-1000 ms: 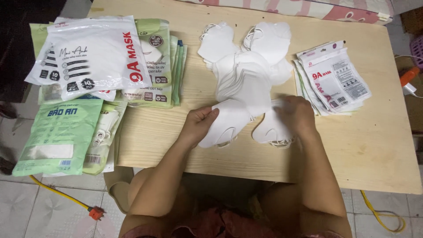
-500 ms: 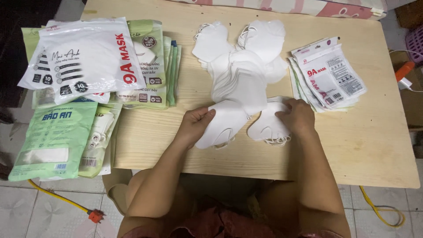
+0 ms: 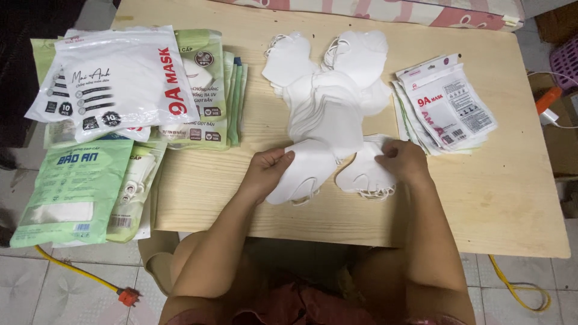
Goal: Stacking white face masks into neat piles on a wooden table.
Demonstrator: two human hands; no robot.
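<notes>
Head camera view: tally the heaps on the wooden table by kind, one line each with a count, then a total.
Heap of loose white masks: 1
Stack of small white packets: 1
Stack of large white bags: 1
Stacks of green packets: 2
Total: 5 heaps. Single pieces overlap too much to count.

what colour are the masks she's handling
Plain white masks, clearest in the head view.
</notes>
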